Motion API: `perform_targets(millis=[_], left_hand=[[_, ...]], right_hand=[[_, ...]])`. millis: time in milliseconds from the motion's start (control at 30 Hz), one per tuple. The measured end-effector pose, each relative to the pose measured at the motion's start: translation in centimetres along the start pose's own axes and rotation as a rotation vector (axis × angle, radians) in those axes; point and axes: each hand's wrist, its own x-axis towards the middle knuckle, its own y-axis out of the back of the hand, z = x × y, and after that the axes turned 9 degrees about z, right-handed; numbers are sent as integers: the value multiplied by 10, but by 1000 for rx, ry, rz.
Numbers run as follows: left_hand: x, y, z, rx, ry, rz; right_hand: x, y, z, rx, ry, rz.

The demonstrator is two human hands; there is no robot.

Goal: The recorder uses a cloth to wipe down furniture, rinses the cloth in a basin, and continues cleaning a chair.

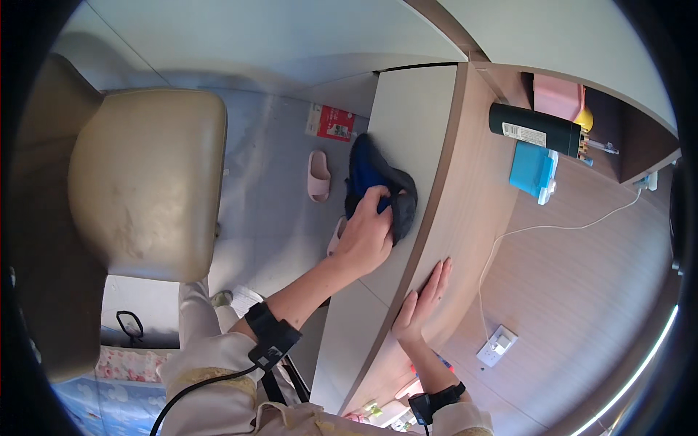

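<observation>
My left hand (366,232) has its fingers closed on a dark blue and grey cloth (366,173). The cloth is bunched against the white front panel (416,102) below the desk's edge, and part of it hangs past the panel's lower side. Some of my fingertips are hidden in its folds. My right hand (422,299) lies flat on the wood-grain desk top (476,167) near its front edge, fingers stretched out, with nothing in it. Black bands with cables are strapped round both wrists.
A tan chair (149,182) stands at the left. Pink slippers (318,176) and a red-and-white package (331,122) lie on the floor. The desk bears a black pen holder (534,129), a blue container (529,168) and a white cable (538,230) running to a wall socket (498,344).
</observation>
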Motion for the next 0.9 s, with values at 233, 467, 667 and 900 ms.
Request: perform_targets(millis=[233, 467, 667, 900], left_hand=[[25, 6, -1, 27, 10, -21], [32, 9, 2, 35, -8, -21], [4, 5, 7, 31, 28, -90], [29, 10, 7, 30, -8, -70]], right_hand=[[1, -1, -3, 2, 5, -12], [3, 1, -6, -32, 24, -9], [2, 2, -4, -61, 33, -5], [1, -1, -3, 13, -11, -20]])
